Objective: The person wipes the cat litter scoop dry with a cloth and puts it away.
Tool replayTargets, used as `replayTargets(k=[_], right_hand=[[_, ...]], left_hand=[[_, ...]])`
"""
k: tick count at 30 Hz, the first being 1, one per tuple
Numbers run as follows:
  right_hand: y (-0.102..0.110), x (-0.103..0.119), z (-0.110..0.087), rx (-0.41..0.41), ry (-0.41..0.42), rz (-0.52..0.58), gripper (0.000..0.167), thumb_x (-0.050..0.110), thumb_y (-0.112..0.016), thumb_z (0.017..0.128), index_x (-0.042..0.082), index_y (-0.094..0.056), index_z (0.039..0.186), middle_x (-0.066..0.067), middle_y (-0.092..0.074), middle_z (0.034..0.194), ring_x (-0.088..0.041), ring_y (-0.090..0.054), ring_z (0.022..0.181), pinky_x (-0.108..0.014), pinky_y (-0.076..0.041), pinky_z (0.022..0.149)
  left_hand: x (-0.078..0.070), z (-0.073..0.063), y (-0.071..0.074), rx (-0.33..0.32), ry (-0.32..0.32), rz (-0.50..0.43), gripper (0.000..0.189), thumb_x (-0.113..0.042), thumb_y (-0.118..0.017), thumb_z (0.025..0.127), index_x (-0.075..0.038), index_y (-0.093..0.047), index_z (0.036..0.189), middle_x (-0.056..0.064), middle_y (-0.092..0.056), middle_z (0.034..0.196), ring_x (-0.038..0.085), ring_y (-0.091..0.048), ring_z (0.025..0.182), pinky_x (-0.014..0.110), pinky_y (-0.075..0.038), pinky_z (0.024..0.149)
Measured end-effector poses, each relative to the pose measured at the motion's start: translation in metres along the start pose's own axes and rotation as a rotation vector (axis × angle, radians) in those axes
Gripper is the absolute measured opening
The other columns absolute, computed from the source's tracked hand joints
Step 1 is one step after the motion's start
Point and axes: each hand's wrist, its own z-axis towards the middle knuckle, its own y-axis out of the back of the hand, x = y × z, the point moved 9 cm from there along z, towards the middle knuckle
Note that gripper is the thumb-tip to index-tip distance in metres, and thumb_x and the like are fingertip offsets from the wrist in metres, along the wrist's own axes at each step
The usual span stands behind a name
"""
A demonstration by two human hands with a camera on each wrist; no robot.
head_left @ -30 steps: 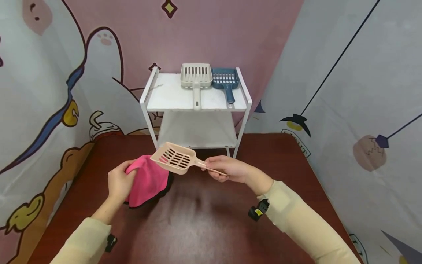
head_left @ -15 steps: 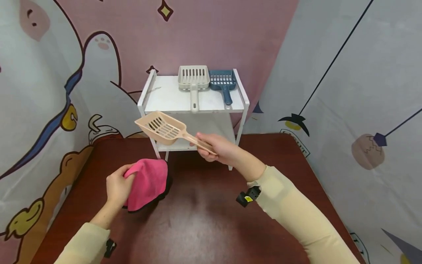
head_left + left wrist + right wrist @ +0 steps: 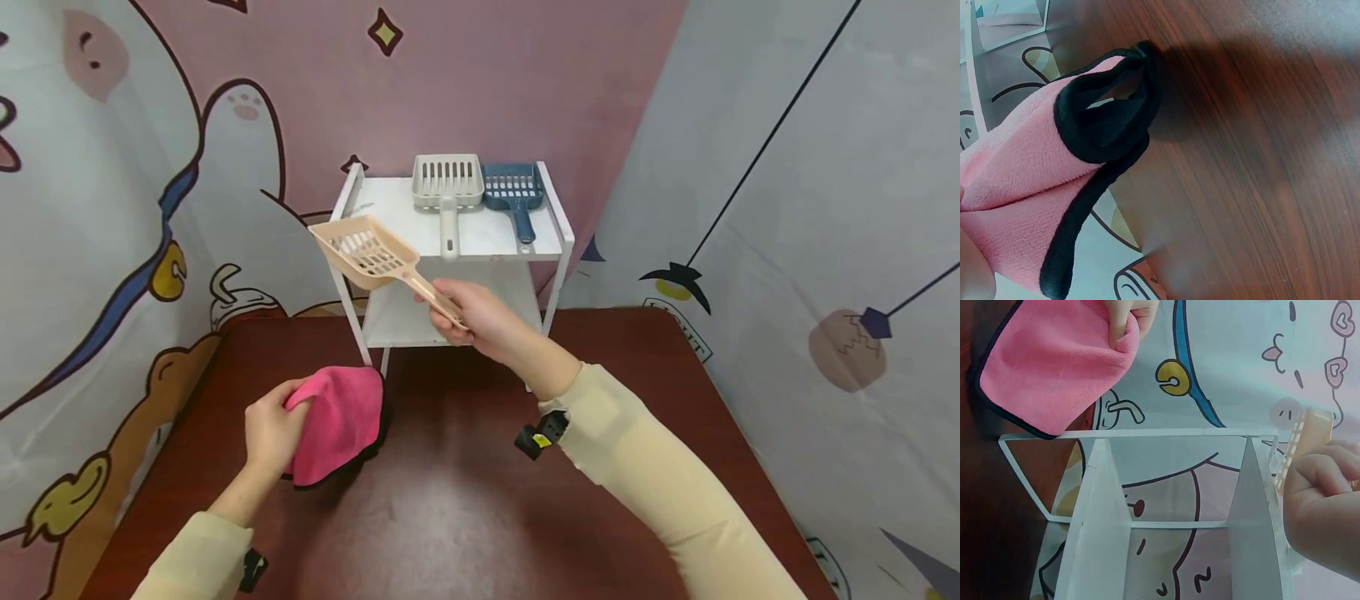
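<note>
My right hand [image 3: 483,321] grips the handle of a peach-coloured litter scoop [image 3: 403,260], raised in front of the shelf's left part. The slotted head points up and left; in the right wrist view the scoop [image 3: 1310,432] appears partly behind the hand [image 3: 1322,509]. Low on the left, my left hand [image 3: 272,429] pinches a pink cloth [image 3: 337,421] with black edging, which hangs over the table. The left wrist view has the cloth [image 3: 1029,150] folded over, its dark border forming a loop. On the shelf top lie a white litter scoop [image 3: 448,223] and a blue litter scoop [image 3: 521,218].
A small white two-tier shelf [image 3: 375,193] stands at the back of the brown table [image 3: 450,500]. Its top has raised side rails. Walls with cartoon drawings [image 3: 585,75] close in the back and both sides.
My right hand has lifted the peach litter scoop up and away from the cloth, towards the shelf's top level. My left hand stays nearly in place with the cloth.
</note>
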Motion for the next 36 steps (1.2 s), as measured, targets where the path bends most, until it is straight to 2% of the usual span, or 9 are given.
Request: replayTargets(k=[6, 13, 16, 20, 22, 29, 31, 36], right_hand=[[-0.002, 0.004, 0.007, -0.023, 0.001, 0.055, 0.029, 0.021, -0.023, 0.103, 0.004, -0.046, 0.103, 0.004, -0.040, 0.055, -0.007, -0.027, 0.040, -0.021, -0.021, 0.042], [-0.010, 0.009, 0.013, -0.056, -0.038, 0.273, 0.026, 0.020, -0.023, 0.104, 0.007, -0.045, 0.102, 0.003, -0.048, 0.060, -0.004, -0.032, 0.041, -0.017, -0.023, 0.041], [-0.011, 0.011, 0.017, -0.080, -0.057, 0.343, 0.027, 0.021, -0.023, 0.104, 0.004, -0.043, 0.109, 0.002, -0.051, 0.063, -0.004, -0.031, 0.041, -0.015, -0.023, 0.040], [-0.011, 0.012, 0.022, -0.108, -0.081, 0.372, 0.036, 0.021, -0.023, 0.104, -0.002, -0.038, 0.126, 0.001, -0.052, 0.068, -0.004, -0.031, 0.043, -0.015, -0.024, 0.041], [-0.011, 0.011, 0.025, -0.126, -0.090, 0.391, 0.037, 0.021, -0.024, 0.104, -0.003, -0.036, 0.130, 0.000, -0.052, 0.071, -0.004, -0.031, 0.044, -0.015, -0.024, 0.042], [-0.009, 0.012, 0.034, -0.223, -0.119, 0.484, 0.022, 0.019, -0.030, 0.103, 0.004, -0.045, 0.103, -0.001, -0.043, 0.073, -0.006, -0.033, 0.048, -0.015, -0.025, 0.045], [-0.010, 0.014, 0.037, -0.239, -0.118, 0.499, 0.023, 0.019, -0.031, 0.103, 0.002, -0.046, 0.107, -0.001, -0.041, 0.074, -0.007, -0.033, 0.049, -0.015, -0.025, 0.046], [-0.015, 0.019, 0.045, -0.255, -0.123, 0.525, 0.037, 0.018, -0.034, 0.102, -0.003, -0.040, 0.132, -0.003, -0.043, 0.080, -0.008, -0.039, 0.053, -0.015, -0.031, 0.048]], left_hand=[[0.000, 0.000, -0.001, -0.005, -0.003, 0.008, 0.013, -0.002, -0.067, 0.080, -0.001, -0.072, 0.092, 0.017, -0.070, 0.079, 0.014, -0.049, 0.055, 0.014, -0.034, 0.049], [0.000, -0.002, -0.001, -0.001, 0.005, 0.009, 0.013, -0.001, -0.067, 0.080, -0.001, -0.072, 0.093, 0.017, -0.070, 0.081, 0.016, -0.050, 0.057, 0.015, -0.035, 0.050], [0.000, -0.002, 0.000, -0.004, 0.003, 0.007, 0.013, -0.002, -0.068, 0.080, -0.002, -0.072, 0.093, 0.016, -0.070, 0.080, 0.015, -0.049, 0.056, 0.014, -0.035, 0.050], [0.000, -0.003, 0.000, 0.000, 0.012, 0.012, 0.013, -0.002, -0.067, 0.081, -0.002, -0.072, 0.093, 0.016, -0.070, 0.079, 0.014, -0.047, 0.055, 0.015, -0.034, 0.049], [0.001, -0.003, 0.000, 0.009, 0.015, 0.010, 0.013, -0.001, -0.067, 0.081, -0.001, -0.071, 0.094, 0.017, -0.069, 0.079, 0.014, -0.048, 0.055, 0.016, -0.034, 0.049], [0.003, -0.006, -0.001, 0.019, 0.018, 0.002, 0.014, -0.002, -0.068, 0.082, 0.000, -0.071, 0.095, 0.019, -0.070, 0.084, 0.018, -0.052, 0.058, 0.017, -0.038, 0.050], [0.003, -0.006, -0.001, 0.020, 0.017, 0.003, 0.014, -0.002, -0.068, 0.082, 0.001, -0.071, 0.095, 0.019, -0.070, 0.083, 0.017, -0.052, 0.057, 0.016, -0.038, 0.050], [0.002, -0.007, -0.001, 0.012, 0.006, 0.002, 0.014, -0.001, -0.068, 0.081, 0.001, -0.071, 0.095, 0.019, -0.070, 0.082, 0.016, -0.051, 0.056, 0.017, -0.037, 0.050]])
